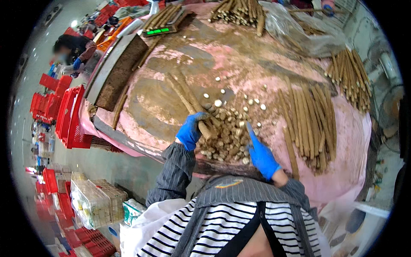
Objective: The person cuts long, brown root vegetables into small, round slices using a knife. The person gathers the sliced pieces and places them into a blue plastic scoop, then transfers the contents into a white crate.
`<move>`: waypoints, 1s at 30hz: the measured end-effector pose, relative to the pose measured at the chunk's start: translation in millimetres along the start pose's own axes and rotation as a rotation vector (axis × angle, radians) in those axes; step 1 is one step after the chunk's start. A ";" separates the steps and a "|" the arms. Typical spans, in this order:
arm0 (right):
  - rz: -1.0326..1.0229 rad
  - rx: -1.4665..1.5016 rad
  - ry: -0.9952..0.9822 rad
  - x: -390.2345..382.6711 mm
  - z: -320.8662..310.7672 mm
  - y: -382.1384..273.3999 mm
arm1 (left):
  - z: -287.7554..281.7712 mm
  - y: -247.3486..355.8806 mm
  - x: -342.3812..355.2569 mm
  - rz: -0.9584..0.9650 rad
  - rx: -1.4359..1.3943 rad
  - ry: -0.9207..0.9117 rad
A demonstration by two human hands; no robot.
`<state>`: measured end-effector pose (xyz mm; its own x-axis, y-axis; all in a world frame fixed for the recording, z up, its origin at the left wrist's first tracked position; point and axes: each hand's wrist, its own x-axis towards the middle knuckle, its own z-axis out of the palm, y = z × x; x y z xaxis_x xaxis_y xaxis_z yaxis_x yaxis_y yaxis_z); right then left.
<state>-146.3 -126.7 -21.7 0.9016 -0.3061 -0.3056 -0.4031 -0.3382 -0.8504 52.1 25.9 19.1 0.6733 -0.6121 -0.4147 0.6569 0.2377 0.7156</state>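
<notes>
My left hand (189,130), in a blue glove, is closed round the near end of a long brown yam (182,94). A second yam lies against it, pointing the same way; I cannot tell whether it is gripped too. Over the right side of a heap of cut yam ends (231,143), my right hand (262,158), also blue-gloved, has its index finger stretched forward and its other fingers curled. Anything within that curl is hidden. Several pale cut pieces (218,103) are scattered beyond the heap.
A row of yams (306,120) lies to the right, with more bundles (350,79) at far right and far back. A metal trough (117,70) and a scale (165,28) line the left side. Red crates (70,118) stand off the table, and another person (79,53) is beyond.
</notes>
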 end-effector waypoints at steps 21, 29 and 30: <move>0.445 0.204 0.796 -36.0 -64.4 34.5 | -159.4 242.1 347.5 0.462 1.850 0.852; 0.370 -0.293 0.870 -70.5 -66.0 67.3 | -265.3 251.1 382.3 0.380 1.852 0.535; 0.388 -0.538 0.802 -77.9 -62.6 78.6 | -248.4 244.6 374.1 0.178 2.056 0.648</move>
<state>-258.1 -185.1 -37.9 0.4056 -0.9137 0.0250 -0.8373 -0.3823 -0.3908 549.0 42.4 -100.6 0.9513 -0.3028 -0.0575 -0.3028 -0.9530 0.0094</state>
